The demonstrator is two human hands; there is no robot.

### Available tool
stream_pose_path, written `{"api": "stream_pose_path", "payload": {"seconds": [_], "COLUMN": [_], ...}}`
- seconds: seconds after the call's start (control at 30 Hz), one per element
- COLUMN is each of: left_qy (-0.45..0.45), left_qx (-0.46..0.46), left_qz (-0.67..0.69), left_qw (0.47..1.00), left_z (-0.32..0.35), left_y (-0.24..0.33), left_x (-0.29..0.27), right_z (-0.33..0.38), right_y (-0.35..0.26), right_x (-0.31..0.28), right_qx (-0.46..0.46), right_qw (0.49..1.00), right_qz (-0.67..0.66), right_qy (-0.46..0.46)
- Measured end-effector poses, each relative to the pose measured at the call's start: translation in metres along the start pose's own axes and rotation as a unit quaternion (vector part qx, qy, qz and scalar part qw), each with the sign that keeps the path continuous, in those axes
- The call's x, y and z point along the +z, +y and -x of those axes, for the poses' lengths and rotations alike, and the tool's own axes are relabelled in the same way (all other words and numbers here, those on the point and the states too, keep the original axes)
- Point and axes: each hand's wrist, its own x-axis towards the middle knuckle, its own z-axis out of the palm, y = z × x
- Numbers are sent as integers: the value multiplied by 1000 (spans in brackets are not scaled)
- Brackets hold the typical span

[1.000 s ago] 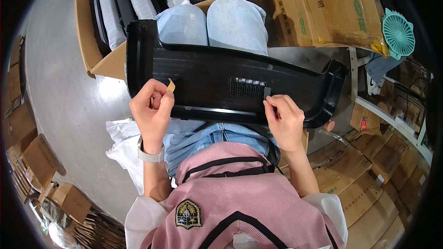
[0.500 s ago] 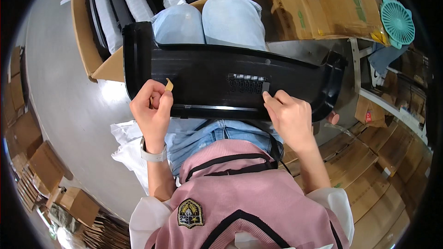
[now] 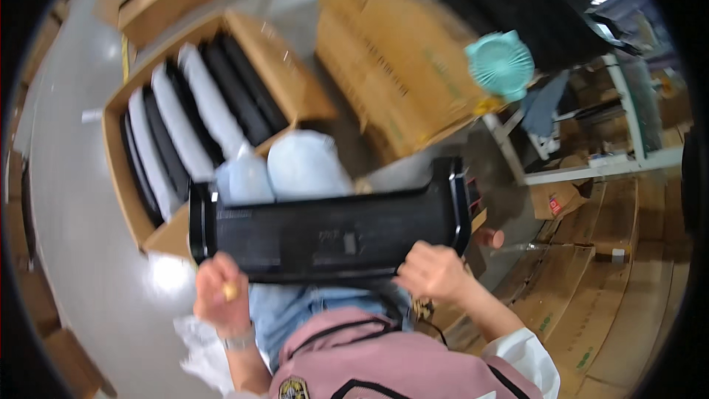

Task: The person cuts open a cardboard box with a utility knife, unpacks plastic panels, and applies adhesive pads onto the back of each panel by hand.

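1. Panel [image 3: 288, 236]: black; positioned across the lap, between the hands, near the knees [image 3: 306, 166].
2. Left hand [image 3: 220, 297]: at the panel's near left corner; fingers curled, grasping the yellow strip [image 3: 230, 291]. Blur hides whether they also grip the panel.
3. Right hand [image 3: 434, 273]: fingers clenched on the panel's near edge, toward its right end.
4. Carton [image 3: 118, 185]: left of the knees; holds upright black and white pieces.

Left hand [image 3: 221, 297] in a loose fist, right hand [image 3: 434, 273] likewise curled, its forearm [image 3: 493, 312] aslant.
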Motion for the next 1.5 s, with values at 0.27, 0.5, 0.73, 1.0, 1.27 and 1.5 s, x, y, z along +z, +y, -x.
{"api": "stream_pose_path", "payload": {"seconds": [0.27,0.5,0.73,1.0,1.27,1.5], "left_qy": [-353,39,-95,-7,54,65], "left_qx": [17,-113,-325,-299,-277,-274], "left_qz": [-137,-56,-191,-192,-238,-226], "left_qw": [925,991,921,935,929,933], "left_z": [13,31,23,47,30,19], "left_y": [15,-19,-29,-30,-32,-8], "left_x": [98,106,63,17,7,-29], "right_z": [-18,-32,-108,-132,-162,-170], "right_y": [-7,21,142,257,258,156], "right_x": [-104,-218,-285,-260,-246,-153], "right_qx": [18,124,190,270,193,177], "right_qw": [988,940,860,842,895,857], "right_qz": [150,259,413,451,357,-426], "right_qy": [43,187,233,121,187,229]}}
